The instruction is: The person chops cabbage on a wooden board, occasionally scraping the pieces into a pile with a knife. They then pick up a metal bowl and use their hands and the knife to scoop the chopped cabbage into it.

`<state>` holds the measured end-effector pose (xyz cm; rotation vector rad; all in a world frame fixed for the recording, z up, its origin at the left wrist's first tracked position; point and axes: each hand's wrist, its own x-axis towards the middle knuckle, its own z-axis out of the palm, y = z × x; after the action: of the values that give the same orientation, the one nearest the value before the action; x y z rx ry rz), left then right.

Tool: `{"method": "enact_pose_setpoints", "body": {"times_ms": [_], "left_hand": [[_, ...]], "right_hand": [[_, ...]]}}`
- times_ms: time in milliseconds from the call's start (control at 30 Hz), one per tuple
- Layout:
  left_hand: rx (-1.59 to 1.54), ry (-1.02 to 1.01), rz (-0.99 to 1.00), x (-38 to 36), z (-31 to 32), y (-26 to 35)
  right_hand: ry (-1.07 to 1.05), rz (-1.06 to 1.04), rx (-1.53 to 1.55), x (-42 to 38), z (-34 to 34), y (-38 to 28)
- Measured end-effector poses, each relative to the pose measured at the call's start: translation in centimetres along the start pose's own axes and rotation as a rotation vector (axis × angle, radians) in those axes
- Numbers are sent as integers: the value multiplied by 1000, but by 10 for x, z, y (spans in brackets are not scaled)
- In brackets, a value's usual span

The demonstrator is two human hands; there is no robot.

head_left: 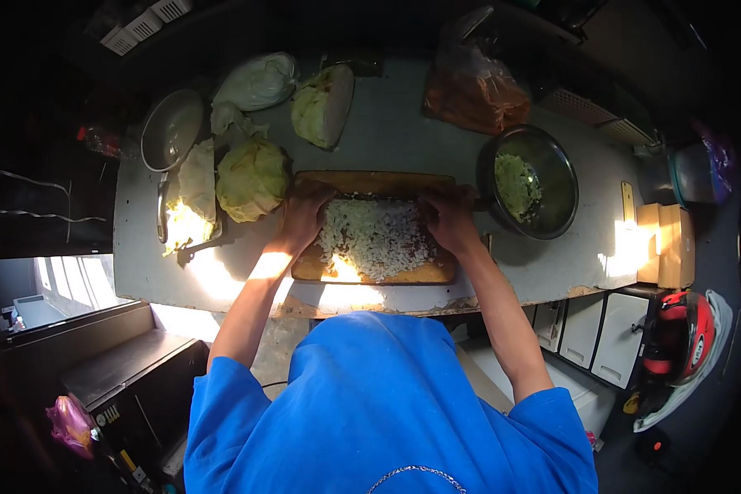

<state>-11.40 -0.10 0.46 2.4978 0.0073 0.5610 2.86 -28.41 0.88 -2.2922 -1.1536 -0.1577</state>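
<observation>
A wooden cutting board [375, 181] lies on the table in front of me, covered with finely chopped cabbage [370, 239]. Across the board's far part runs a thin dark blade of what looks like a knife [379, 197], stretching between my hands. My right hand [449, 216] is closed around its handle end at the board's right side. At the left side, the fingers of my left hand [308, 207] are curled over the blade's other end. A cabbage head [252, 179] sits left of my left hand. Right of my right hand, a metal bowl [561, 185] contains chopped cabbage.
Behind the board are a cut cabbage half [323, 107] and a bag of carrot-like orange pieces [477, 99]. A metal strainer or bowl [173, 132] and a white plastic bag [259, 81] are at the far left. Cardboard [667, 247] stands by the table's right end.
</observation>
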Motion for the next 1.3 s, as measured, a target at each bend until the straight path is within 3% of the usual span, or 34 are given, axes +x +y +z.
{"method": "enact_pose_setpoints", "body": {"times_ms": [300, 433, 533, 1000, 1300], "left_hand": [[-7, -16, -77, 7, -11, -6], [27, 10, 7, -5, 8, -16], [32, -6, -44, -10, 9, -17], [88, 37, 75, -9, -2, -2], [73, 68, 25, -12, 9, -8]], "right_hand": [[27, -19, 26, 11, -6, -7], [75, -96, -53, 6, 2, -5], [38, -83, -62, 5, 5, -1], [56, -84, -54, -5, 3, -3], [40, -81, -79, -7, 8, -1]]}}
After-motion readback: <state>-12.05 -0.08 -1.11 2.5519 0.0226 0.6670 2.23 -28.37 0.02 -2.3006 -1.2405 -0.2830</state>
